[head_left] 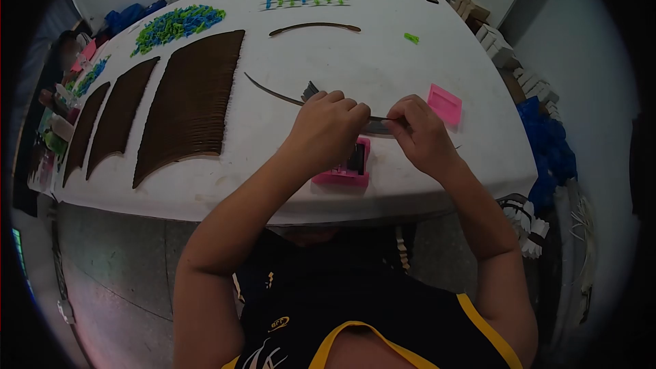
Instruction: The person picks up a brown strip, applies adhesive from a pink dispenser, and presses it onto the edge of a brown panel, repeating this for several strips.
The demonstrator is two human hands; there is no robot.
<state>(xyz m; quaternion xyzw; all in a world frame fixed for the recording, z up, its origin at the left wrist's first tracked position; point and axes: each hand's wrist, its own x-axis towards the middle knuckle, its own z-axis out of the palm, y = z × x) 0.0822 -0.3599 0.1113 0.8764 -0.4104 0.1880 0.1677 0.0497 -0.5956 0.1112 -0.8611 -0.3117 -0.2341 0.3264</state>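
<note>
near the front edge of the white table (383,61) we hold a thin dark strip (380,120) between both hands. the left hand (328,126) and the right hand (420,133) each pinch it with closed fingers, probably so it is stretched. a pink box (339,179) sits just under the hands, easy to reach; rows of brown strips (191,102) lie toward the left edge.

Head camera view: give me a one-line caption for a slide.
Left hand and right hand pinch a thin dark strip above a pink tray, fanned dark strips alongside.
</note>
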